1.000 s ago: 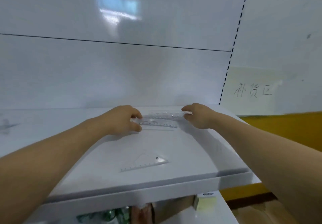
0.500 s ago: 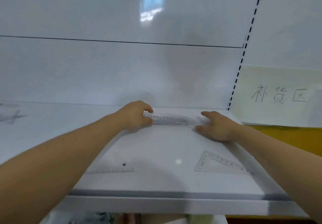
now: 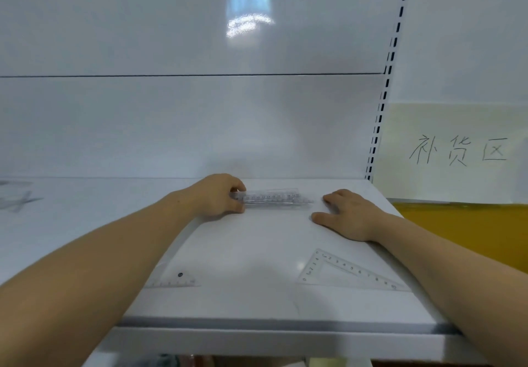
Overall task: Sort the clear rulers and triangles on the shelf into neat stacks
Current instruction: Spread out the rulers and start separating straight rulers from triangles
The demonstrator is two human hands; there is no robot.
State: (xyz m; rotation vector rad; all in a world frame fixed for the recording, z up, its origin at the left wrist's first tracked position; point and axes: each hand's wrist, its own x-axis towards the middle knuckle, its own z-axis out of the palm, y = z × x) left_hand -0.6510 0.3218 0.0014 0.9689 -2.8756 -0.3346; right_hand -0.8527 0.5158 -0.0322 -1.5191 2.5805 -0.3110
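Rulers (image 3: 271, 197) lie as one clear stack toward back of shelf (image 3: 257, 252), edges roughly squared. Left triangle (image 3: 174, 281) lies flat near front, partly hidden by forearm. Left hand (image 3: 220, 195) still pinches stack's left end, fingers curled round it. Right hand (image 3: 348, 215) — half a second ago touching stack's right end — now off it, fingers relaxed, flat on shelf just beside. Ruler stack looks finished; right triangle (image 3: 351, 274) at front right untouched — triangles probably next.

White shelf (image 3: 257, 252): rulers (image 3: 274, 197), left triangle (image 3: 178, 280), right triangle (image 3: 359, 271) (clear)
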